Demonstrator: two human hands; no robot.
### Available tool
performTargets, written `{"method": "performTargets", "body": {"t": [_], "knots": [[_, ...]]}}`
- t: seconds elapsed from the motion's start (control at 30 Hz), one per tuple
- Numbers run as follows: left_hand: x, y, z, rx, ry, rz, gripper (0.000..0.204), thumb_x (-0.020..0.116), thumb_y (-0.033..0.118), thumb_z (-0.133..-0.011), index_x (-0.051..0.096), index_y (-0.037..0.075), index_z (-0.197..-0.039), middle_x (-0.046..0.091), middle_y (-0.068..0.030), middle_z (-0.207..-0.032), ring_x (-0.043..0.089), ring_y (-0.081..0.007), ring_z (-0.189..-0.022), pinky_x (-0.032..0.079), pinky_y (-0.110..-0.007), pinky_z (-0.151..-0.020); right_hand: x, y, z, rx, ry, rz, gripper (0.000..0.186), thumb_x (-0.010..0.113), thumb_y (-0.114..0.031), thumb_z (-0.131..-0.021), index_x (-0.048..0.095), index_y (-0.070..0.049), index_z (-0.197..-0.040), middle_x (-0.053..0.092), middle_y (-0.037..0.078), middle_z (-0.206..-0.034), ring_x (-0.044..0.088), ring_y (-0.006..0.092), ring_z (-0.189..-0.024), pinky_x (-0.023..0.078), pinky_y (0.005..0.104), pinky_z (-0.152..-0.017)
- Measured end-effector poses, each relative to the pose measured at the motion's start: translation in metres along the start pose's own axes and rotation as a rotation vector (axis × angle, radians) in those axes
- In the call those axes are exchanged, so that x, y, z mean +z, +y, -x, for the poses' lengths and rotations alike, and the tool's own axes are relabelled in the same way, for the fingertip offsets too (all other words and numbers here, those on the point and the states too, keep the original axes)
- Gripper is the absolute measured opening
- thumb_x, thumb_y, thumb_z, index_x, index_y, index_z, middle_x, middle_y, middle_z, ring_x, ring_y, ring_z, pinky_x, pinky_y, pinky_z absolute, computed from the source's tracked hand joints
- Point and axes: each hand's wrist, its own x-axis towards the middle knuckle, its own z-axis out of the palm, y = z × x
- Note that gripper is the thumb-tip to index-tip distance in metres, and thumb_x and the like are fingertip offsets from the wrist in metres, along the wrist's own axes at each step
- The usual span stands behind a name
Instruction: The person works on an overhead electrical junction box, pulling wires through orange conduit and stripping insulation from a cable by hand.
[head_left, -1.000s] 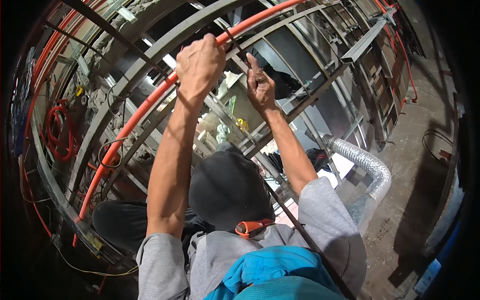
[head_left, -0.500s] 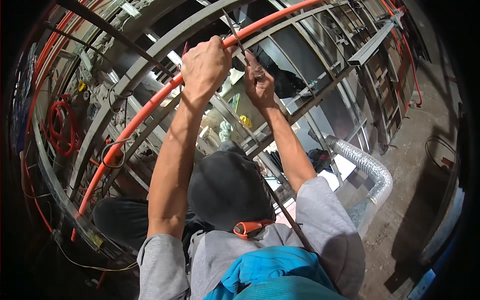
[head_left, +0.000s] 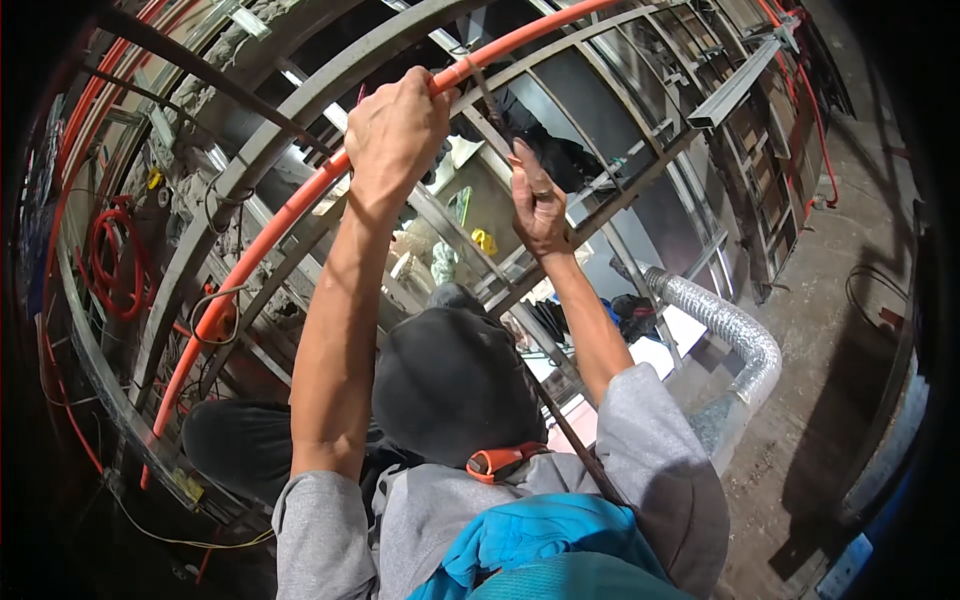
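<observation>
An orange plastic pipe (head_left: 290, 212) curves across the metal framework in front of me. My left hand (head_left: 398, 135) is closed around it near the upper middle, palm down. My right hand (head_left: 540, 203) is to the right of and below the pipe, thumb and fingers pinched on a thin dark blade-like strip (head_left: 490, 103). The strip rises from the fingers and meets the pipe just right of my left hand. Its exact kind is too blurred to tell. A wire loop (head_left: 212, 315) hangs around the pipe lower on the left.
Curved grey metal bars (head_left: 330, 85) surround the pipe. A coiled red hose (head_left: 112, 262) hangs at the left. To the right, a silver flexible duct (head_left: 725, 318) bends over the concrete floor (head_left: 800, 390). A metal channel (head_left: 735, 85) juts out at upper right.
My right hand has drawn down and to the right, away from the pipe, pulling the strip along with it. My left hand and the pipe have shifted slightly to the left.
</observation>
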Motion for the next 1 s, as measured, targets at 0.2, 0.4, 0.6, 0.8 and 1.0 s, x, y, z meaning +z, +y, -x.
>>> {"method": "performTargets", "body": {"t": [0.2,0.4,0.6,0.8,1.0], "knots": [[-0.012,0.005,0.001,0.034,-0.07,-0.011,0.041,0.063,0.045,-0.098,0.061,0.031,-0.136,0.073,-0.0134,-0.089,0.072,-0.0331,-0.09,0.056,-0.045,-0.078,-0.031,-0.031,0.019,0.47,0.144,-0.567,0.056,0.062,-0.021,-0.105,0.04,-0.02,-0.157,0.053,-0.009,-0.082,0.035,-0.0015,-0.059,0.032,0.0163,-0.051],[-0.001,-0.001,0.003,0.125,0.006,0.066,0.038,0.059,0.043,-0.101,0.058,0.037,-0.139,0.073,-0.0137,-0.092,0.072,-0.0329,-0.09,0.056,-0.044,-0.078,-0.044,-0.027,0.023,0.706,0.18,-0.471,0.056,0.064,-0.018,-0.103,0.044,-0.013,-0.154,0.06,-0.003,-0.09,0.053,0.0033,-0.073,0.049,0.0202,-0.063],[-0.008,-0.001,0.007,0.05,-0.013,0.127,0.031,0.063,0.039,-0.099,0.063,0.023,-0.125,0.072,-0.0139,-0.091,0.07,-0.0342,-0.09,0.053,-0.046,-0.08,-0.033,-0.012,0.001,0.799,-0.156,-0.277,0.041,0.053,-0.024,-0.108,0.051,-0.003,-0.143,0.071,0.005,-0.098,0.06,0.009,-0.079,0.05,0.0242,-0.071],[-0.006,-0.004,0.005,0.055,0.0,0.152,0.035,0.066,0.039,-0.097,0.063,0.015,-0.121,0.072,-0.0143,-0.094,0.07,-0.0341,-0.091,0.053,-0.046,-0.081,-0.013,-0.015,-0.035,0.692,-0.357,-0.25,0.041,0.048,-0.024,-0.11,0.046,-0.005,-0.146,0.063,0.0,-0.092,0.045,0.0026,-0.064,0.039,0.0195,-0.057],[-0.006,-0.004,0.004,0.048,-0.005,0.156,0.036,0.066,0.041,-0.097,0.067,0.014,-0.12,0.074,-0.0146,-0.096,0.071,-0.0338,-0.093,0.053,-0.044,-0.083,-0.008,-0.033,-0.054,0.689,-0.438,-0.514,0.046,0.048,-0.028,-0.111,0.043,-0.008,-0.152,0.048,-0.006,-0.082,0.037,0.0003,-0.062,0.029,0.0177,-0.054]]}}
